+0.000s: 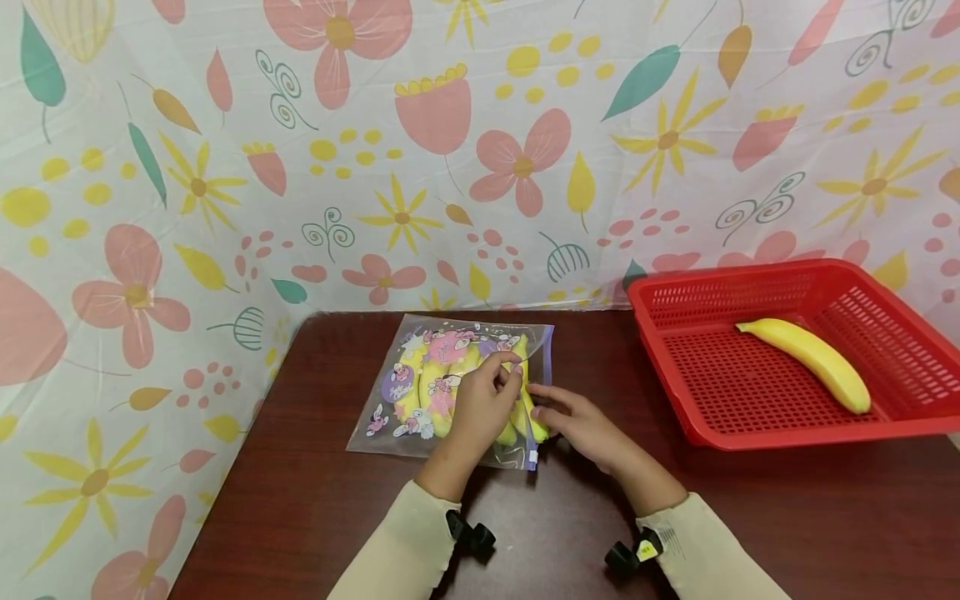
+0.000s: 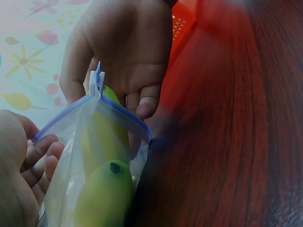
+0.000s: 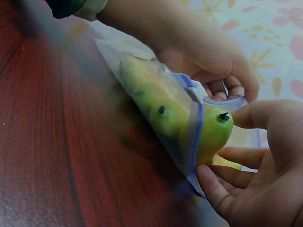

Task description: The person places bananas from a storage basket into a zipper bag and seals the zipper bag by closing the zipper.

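Note:
A clear zip bag with printed pink and purple cartoon figures lies on the table, several bananas inside it. My left hand pinches the upper edge of the bag's mouth and lifts it from the lower edge. One banana sticks its dark-tipped end out of the open mouth. Around that end curl the fingers of my right hand, its thumb against the lower purple zip edge. The white zip slider sits at the near corner of the mouth. Most of the outer banana is hidden inside the bag.
To the right stands a red perforated basket with a single banana in it. The dark reddish-brown table reaches back to a flower-printed cloth, which also hangs along the left side.

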Motion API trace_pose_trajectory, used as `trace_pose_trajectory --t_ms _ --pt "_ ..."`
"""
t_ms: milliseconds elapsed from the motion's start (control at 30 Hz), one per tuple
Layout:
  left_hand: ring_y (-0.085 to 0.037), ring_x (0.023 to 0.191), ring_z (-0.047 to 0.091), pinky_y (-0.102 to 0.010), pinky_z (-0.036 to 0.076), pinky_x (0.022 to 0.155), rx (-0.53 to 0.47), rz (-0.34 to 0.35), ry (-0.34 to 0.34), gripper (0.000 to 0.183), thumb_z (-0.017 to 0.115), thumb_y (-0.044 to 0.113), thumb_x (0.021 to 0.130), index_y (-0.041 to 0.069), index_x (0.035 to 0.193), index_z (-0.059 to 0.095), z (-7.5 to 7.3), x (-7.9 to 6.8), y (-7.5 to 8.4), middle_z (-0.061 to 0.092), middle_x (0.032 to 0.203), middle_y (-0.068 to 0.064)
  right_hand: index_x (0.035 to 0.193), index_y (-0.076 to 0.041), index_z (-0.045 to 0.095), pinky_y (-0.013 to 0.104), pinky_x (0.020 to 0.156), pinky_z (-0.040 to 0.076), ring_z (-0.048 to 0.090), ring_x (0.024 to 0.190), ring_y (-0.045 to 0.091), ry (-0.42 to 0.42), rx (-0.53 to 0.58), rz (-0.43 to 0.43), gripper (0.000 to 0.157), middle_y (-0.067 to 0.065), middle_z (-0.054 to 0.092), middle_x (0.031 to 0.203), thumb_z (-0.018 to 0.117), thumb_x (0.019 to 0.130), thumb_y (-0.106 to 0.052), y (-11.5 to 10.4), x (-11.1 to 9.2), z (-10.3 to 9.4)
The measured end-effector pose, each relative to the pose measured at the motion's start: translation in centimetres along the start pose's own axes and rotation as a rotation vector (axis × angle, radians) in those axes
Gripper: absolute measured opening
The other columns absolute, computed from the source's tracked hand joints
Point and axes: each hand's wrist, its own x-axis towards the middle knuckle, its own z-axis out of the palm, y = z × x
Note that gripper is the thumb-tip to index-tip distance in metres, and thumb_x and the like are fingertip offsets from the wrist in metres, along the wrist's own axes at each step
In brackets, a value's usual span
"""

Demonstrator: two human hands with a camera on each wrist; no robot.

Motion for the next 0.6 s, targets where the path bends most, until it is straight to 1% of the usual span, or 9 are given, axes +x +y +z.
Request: trace_pose_trajectory --t_ms 133,233,333,467,533,567,600 --pt "-0.005 0.048 0.052 -0.021 0.044 0.043 -0.002 0.004 -0.002 0.021 0.058 0.018 0.1 0.013 0.117 0.068 0.08 0.01 -0.11 0.064 0.068 0.001 0.151 -0.006 0.045 0.033 0.085 0.055 0.062 0.107 0.018 0.0 -0.002 -0.008 0.054 0.024 0.051 0.147 0.058 0.101 -0.02 0.08 0.09 0.14" --pt "-0.005 0.047 0.052 -0.021 0.043 0.043 0.002 0.009 -0.003 0.021 0.058 0.019 0.1 0.012 0.118 0.068 0.1 0.01 -0.09 0.064 0.068 0.001 0.153 -0.005 0.042 0.032 0.084 0.054 0.061 0.109 0.018 0.003 -0.003 -0.015 0.056 0.024 0.051 0.147 0.058 0.101 -0.02 0.16 0.14 0.26" --pt "-0.005 0.047 0.052 -0.021 0.043 0.043 0.002 0.01 -0.003 0.021 0.058 0.02 0.101 0.012 0.117 0.068 0.09 -0.01 -0.04 0.064 0.068 0.001 0.153 -0.007 0.042 0.03 0.077 0.053 0.062 0.099 0.016 0.015 -0.005 -0.005 0.056 0.023 0.056 0.14 0.058 0.101 -0.02 0.3 0.19 0.43" --pt "-0.004 0.048 0.051 -0.021 0.044 0.044 0.001 0.003 -0.001 0.021 0.058 0.02 0.1 0.011 0.117 0.068 0.11 -0.01 -0.01 0.063 0.067 0.002 0.153 -0.007 0.043 0.03 0.069 0.052 0.061 0.084 0.016 0.024 -0.017 -0.016 0.055 0.024 0.051 0.141 0.057 0.101 -0.017 0.48 0.21 0.59" --pt "-0.004 0.048 0.051 -0.022 0.044 0.044 -0.003 0.002 -0.001 0.021 0.059 0.019 0.1 0.011 0.117 0.068 0.11 -0.01 0.0 0.063 0.067 0.001 0.153 -0.005 0.042 0.03 0.069 0.053 0.06 0.083 0.017 0.018 -0.024 -0.036 0.055 0.025 0.046 0.146 0.057 0.101 -0.015 0.5 0.18 0.63" --pt "-0.003 0.048 0.051 -0.021 0.044 0.045 0.0 0.003 0.002 0.021 0.059 0.019 0.1 0.011 0.117 0.068 0.12 0.0 0.02 0.063 0.067 0.001 0.152 -0.005 0.042 0.03 0.068 0.053 0.06 0.082 0.017 0.021 -0.031 -0.041 0.055 0.026 0.047 0.144 0.057 0.101 -0.015 0.48 0.16 0.64" --pt "-0.003 0.048 0.051 -0.021 0.043 0.045 0.0 0.005 0.003 0.021 0.059 0.019 0.1 0.011 0.117 0.068 0.12 -0.01 0.03 0.063 0.067 0.001 0.152 -0.006 0.043 0.03 0.067 0.052 0.06 0.081 0.017 0.023 -0.039 -0.039 0.055 0.027 0.051 0.138 0.057 0.101 -0.015 0.47 0.15 0.67"
